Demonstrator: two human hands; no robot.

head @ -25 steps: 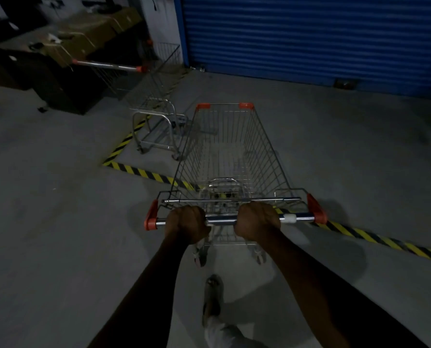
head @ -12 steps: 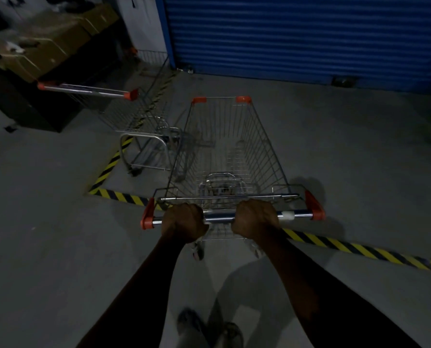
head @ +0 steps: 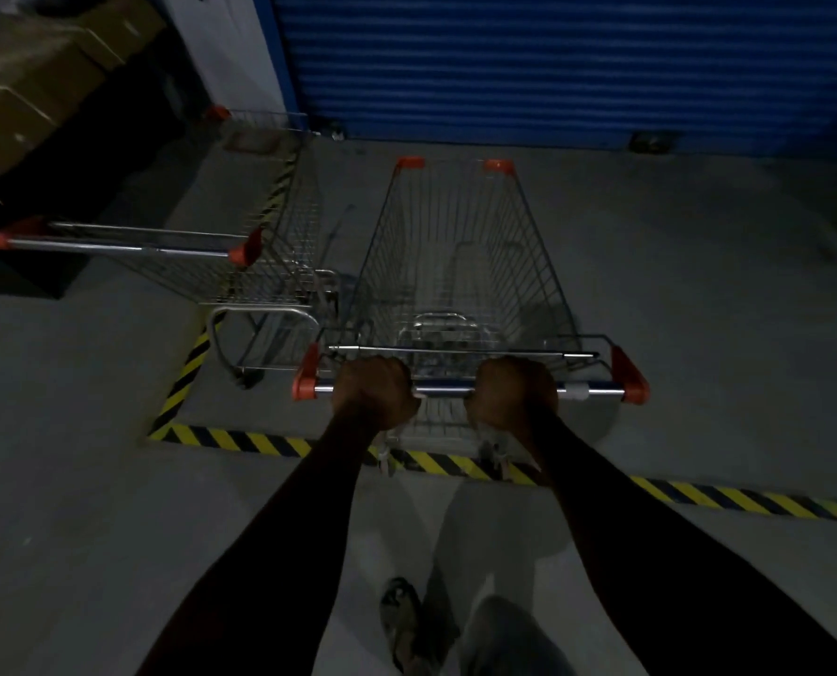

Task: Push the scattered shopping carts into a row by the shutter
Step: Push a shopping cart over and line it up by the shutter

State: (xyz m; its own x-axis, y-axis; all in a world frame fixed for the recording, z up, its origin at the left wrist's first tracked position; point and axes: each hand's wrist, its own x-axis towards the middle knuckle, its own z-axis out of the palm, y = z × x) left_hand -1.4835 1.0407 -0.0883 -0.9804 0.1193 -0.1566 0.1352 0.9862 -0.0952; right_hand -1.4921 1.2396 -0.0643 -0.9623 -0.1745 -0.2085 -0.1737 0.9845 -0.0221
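Since the earlier frames we have rolled our cart (head: 460, 265) forward, so its rear wheels now sit on the striped floor tape (head: 240, 440) and its basket lies alongside the parked cart (head: 240, 256) at centre left, which looked farther ahead and to the left before. Our left hand (head: 375, 392) wraps the handle bar (head: 443, 388) left of its middle, fingers curled tight over it; our right hand (head: 514, 392) grips the same bar just to the right, fist closed around it. The cart fills the centre of the frame, its orange-capped nose pointing at the blue shutter (head: 553, 65) across the top, with bare floor between them. The two carts stand close together, whether touching we cannot tell. Cardboard boxes (head: 26, 80) occupy the upper left. A shoe (head: 399, 617) shows at the bottom centre.
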